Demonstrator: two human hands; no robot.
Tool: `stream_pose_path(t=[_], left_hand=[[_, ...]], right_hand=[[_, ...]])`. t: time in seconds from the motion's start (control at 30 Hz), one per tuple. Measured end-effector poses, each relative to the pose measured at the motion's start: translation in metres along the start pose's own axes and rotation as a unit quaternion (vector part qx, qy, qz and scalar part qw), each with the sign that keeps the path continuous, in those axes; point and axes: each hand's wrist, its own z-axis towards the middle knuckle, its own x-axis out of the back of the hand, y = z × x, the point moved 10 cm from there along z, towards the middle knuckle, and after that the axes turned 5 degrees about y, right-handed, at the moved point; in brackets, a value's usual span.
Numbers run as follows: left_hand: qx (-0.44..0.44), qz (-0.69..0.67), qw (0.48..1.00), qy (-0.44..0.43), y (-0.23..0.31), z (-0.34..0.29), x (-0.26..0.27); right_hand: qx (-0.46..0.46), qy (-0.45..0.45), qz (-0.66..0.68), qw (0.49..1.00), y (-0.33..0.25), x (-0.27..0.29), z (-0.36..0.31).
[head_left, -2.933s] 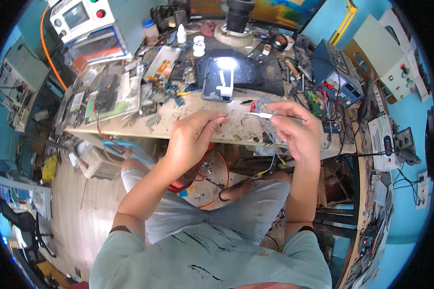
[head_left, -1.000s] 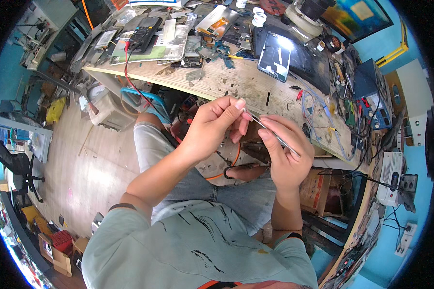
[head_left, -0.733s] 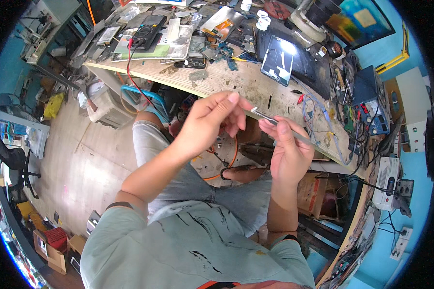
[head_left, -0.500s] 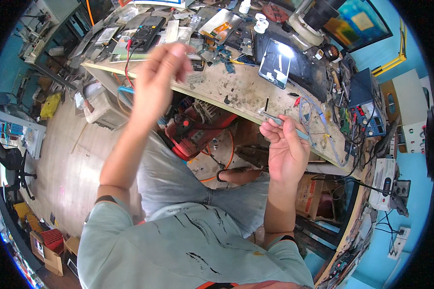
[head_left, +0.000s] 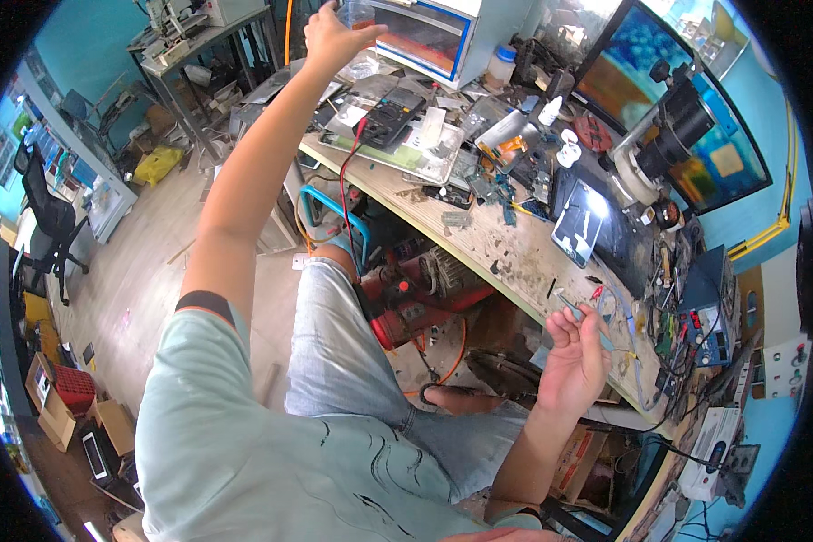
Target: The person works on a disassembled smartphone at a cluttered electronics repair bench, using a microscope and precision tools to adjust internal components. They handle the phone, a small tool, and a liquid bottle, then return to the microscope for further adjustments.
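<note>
My left hand (head_left: 336, 41) is stretched out to the far left end of the bench, thumb and fingers spread apart. Just beyond it a clear plastic container (head_left: 360, 14) shows between thumb and fingers; whether they touch it I cannot tell. At the bench's front edge on the right, my right hand (head_left: 574, 366) is closed around slim blue-grey tweezers (head_left: 570, 307), tips pointing away from me. A thin black strip (head_left: 551, 288) shows by the tips; I cannot tell if they grip it. Farther back lies a phone-shaped panel (head_left: 578, 224) with a bright glare.
A multimeter (head_left: 397, 117) with a red lead sits among phone parts on the workbench (head_left: 406, 200). Behind are a blue-framed cabinet (head_left: 425, 41), a microscope (head_left: 664, 144) and a monitor (head_left: 741, 154). Cables and a blue bench instrument (head_left: 706, 307) crowd the right. Under the bench stands a red machine (head_left: 402, 312).
My left hand has moved up and away from above the bench's front to its far left end. The view has swung left. My right hand keeps the tweezers at the bench edge.
</note>
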Motion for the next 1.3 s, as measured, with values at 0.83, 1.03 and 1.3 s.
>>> stream_pose_path(t=[0.83, 1.03, 1.3], left_hand=[[-0.499, -0.125, 0.84, -0.173, 0.231, -0.202, 0.17], [-0.531, -0.107, 0.821, -0.179, 0.254, -0.21, 0.178], [-0.546, -0.067, 0.81, -0.204, 0.269, -0.218, 0.181]], right_hand=[[0.16, 0.108, 0.03, 0.981, -0.013, -0.044, -0.001], [0.153, 0.143, 0.057, 0.976, 0.004, -0.042, -0.002], [0.156, 0.158, 0.084, 0.972, 0.015, -0.046, -0.005]])
